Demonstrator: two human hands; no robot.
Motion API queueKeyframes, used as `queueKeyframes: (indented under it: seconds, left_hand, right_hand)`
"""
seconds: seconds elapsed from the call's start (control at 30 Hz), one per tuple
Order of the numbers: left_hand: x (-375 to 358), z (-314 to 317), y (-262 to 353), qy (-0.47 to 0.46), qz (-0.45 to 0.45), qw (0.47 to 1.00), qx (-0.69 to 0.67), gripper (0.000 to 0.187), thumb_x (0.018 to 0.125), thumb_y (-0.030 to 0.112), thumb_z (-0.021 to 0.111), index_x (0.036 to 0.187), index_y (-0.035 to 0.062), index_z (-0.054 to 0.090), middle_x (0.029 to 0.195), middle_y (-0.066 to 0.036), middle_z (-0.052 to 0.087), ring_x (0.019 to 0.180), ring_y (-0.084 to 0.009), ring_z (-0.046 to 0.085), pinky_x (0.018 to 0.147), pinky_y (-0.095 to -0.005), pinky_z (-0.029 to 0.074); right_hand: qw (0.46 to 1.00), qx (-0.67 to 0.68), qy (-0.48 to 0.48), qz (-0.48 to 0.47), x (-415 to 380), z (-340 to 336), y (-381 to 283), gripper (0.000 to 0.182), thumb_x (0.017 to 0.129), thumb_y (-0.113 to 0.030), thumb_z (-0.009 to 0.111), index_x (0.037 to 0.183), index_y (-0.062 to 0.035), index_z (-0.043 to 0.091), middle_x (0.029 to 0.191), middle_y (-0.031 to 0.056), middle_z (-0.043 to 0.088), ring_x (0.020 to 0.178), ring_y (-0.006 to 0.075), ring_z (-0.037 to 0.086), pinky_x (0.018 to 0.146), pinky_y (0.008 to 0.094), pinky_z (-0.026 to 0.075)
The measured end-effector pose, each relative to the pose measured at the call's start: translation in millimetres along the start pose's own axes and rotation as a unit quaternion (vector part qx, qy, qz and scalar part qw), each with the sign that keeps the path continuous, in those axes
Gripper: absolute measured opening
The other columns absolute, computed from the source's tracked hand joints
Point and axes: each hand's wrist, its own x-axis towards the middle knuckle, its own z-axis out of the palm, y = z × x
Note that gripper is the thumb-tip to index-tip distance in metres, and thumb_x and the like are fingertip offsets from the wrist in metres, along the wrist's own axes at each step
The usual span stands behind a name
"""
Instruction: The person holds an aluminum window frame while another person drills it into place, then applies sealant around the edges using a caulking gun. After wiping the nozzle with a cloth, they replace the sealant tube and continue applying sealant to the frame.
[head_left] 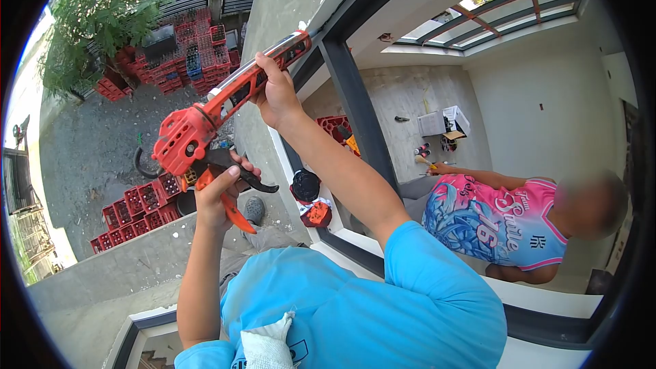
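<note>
Bright daylight floods in from outside, and soft shade lies in the room. A fisheye lens bends straight lines, black vignette rings the edges, and focus is mostly sharp.

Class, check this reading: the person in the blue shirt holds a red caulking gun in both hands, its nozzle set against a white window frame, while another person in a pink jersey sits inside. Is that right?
Not quite. The window frame is dark grey, not white, as the head view shows. The rest holds: the left hand is at the trigger, the right hand grips the barrel of the red caulking gun, and a person in a pink jersey sits inside.
</note>
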Motion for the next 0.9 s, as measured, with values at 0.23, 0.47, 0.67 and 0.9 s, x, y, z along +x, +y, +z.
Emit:
queueKeyframes:
  seconds: [0.23,0.47,0.67,0.9]
  left_hand:
    - [0.9,-4.1,1.6,0.006,-0.027,0.999,0.023,0.027,0.082,0.015,0.061,0.104,0.0035,0.051,0.094,-0.011,0.058,0.093,-0.0269,0.061,0.086,-0.0445,0.048]
    - [3.0,-8.3,-0.6,0.012,-0.033,0.999,0.027,0.026,0.083,0.016,0.061,0.104,0.0037,0.052,0.093,-0.011,0.059,0.092,-0.0263,0.062,0.086,-0.0442,0.048]
    - [4.6,-11.0,-4.4,0.024,-0.031,0.999,-0.005,0.021,0.084,0.014,0.059,0.101,0.0033,0.054,0.090,-0.010,0.063,0.085,-0.0258,0.065,0.081,-0.0426,0.051]
    - [5.6,-22.7,-13.6,-0.004,-0.053,0.993,-0.104,0.024,0.084,0.012,0.057,0.106,0.0036,0.053,0.100,-0.013,0.061,0.099,-0.0284,0.062,0.093,-0.0455,0.046]
  right_hand:
    - [1.000,0.004,0.008,0.017,3.0,-3.5,6.8,0.025,0.089,-0.036,0.061,0.090,-0.0115,0.056,0.083,0.0026,0.064,0.074,0.0139,0.065,0.068,0.0316,0.055]
    - [0.999,0.018,0.017,0.024,6.2,-5.3,12.7,0.023,0.088,-0.029,0.062,0.094,-0.0110,0.049,0.079,0.0022,0.061,0.066,0.0130,0.064,0.058,0.0302,0.057]
    - [0.999,-0.013,0.028,0.026,9.3,-9.4,17.8,0.025,0.088,-0.034,0.062,0.090,-0.0102,0.055,0.082,0.0033,0.064,0.072,0.0145,0.065,0.065,0.0321,0.057]
    - [0.991,-0.091,0.090,0.031,10.1,-6.1,23.1,0.026,0.085,-0.031,0.066,0.093,-0.0104,0.052,0.078,0.0030,0.063,0.064,0.0144,0.065,0.059,0.0342,0.057]
